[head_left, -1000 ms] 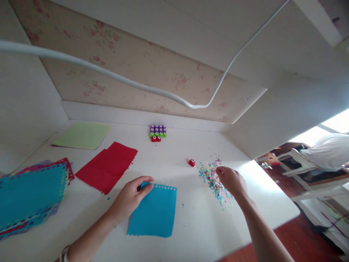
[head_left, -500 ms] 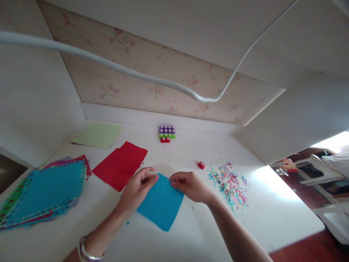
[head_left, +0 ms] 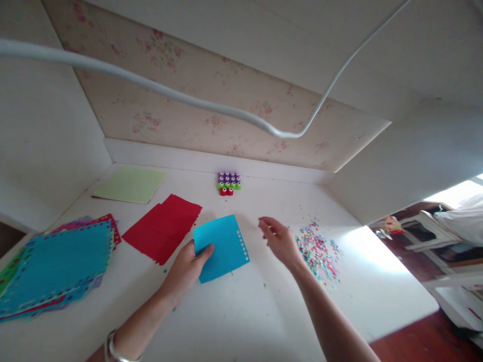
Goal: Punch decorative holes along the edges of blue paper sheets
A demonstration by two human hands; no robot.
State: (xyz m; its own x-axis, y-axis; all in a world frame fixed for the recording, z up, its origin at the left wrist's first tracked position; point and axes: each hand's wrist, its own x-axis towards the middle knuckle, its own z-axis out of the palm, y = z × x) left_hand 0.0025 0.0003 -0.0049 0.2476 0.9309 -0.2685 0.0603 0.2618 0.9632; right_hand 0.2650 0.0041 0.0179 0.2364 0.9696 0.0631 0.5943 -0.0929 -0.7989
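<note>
While the left hand (head_left: 187,266) pinches a corner of the blue sheet (head_left: 223,240), the right hand (head_left: 279,240) hovers beside, fingers released.

Two bare forearms come in from the lower edge of the head view, each uncovered along its whole visible length. One ends in the left hand (head_left: 186,266), the other in the right hand (head_left: 279,242), and both hands are bare too. The left wrist carries thin silver-coloured metal bangles (head_left: 112,348): at least two narrow, shiny rings stacked close against each other and partly cut off by the bottom edge of the picture. The fingers are slim. Their nails are too small to make out.
</note>
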